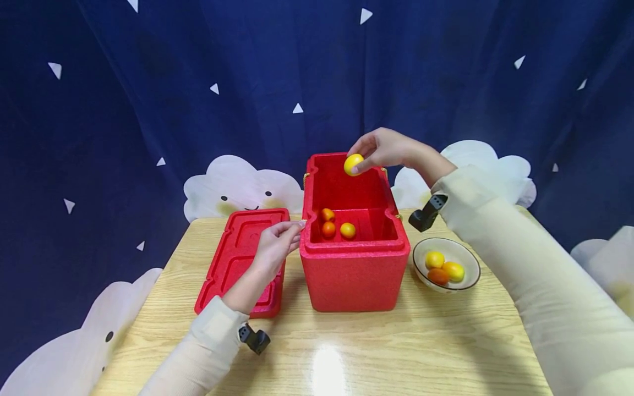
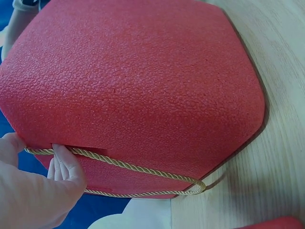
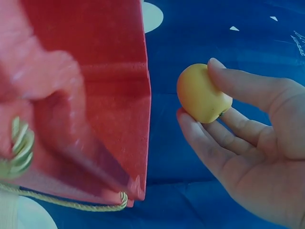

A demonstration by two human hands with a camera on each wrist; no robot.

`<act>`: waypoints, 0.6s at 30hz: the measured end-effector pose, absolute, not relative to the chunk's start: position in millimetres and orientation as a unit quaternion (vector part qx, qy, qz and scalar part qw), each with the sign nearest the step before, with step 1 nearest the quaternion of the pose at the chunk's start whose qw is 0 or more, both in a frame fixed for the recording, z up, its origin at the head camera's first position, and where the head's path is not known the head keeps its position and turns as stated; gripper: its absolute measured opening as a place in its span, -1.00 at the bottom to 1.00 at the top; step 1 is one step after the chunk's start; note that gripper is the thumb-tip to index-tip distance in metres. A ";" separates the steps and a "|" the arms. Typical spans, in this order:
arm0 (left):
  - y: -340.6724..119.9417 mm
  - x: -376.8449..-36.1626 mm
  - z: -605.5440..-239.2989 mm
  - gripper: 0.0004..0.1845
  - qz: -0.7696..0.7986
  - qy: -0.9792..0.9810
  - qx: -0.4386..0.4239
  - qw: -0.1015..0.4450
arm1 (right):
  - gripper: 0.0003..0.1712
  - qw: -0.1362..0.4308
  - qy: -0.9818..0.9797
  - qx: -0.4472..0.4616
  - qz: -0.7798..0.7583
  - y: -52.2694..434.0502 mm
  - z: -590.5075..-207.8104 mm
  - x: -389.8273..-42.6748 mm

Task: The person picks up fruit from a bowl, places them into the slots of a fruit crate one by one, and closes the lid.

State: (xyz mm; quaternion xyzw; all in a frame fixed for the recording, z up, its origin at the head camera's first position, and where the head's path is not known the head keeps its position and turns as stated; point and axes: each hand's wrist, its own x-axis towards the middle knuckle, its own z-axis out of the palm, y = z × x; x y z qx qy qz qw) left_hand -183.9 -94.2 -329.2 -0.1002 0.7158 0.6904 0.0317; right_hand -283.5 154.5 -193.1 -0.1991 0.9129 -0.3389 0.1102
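Between thumb and fingertips my right hand holds a yellow tomato, above the far part of an uncovered red foam box. The right wrist view shows this tomato with a small stem end facing the palm. On the box floor lie an orange-yellow tomato and two orange-red ones, the nearer tomato beside the left wall. My left hand pinches the box's left rim. In the left wrist view its fingers lie by a gold rope handle on the box's side.
Right of the box stands a cream bowl with a dark rim, holding two yellow tomatoes and an orange-red one. The red lid lies on the wooden table, left of the box. A dark blue curtain hangs behind.
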 end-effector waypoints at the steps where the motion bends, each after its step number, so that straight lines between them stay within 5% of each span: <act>1: -94.3 -183.8 -329.4 -0.63 0.689 0.717 -0.102 0.033 | -0.51 0.111 0.912 -0.195 -0.342 152.5 -193.5 -284.9; 18: -91.6 -178.6 -331.4 -0.69 0.699 0.709 -0.092 0.027 | -0.53 0.108 0.899 -0.170 -0.389 133.0 -204.7 -293.4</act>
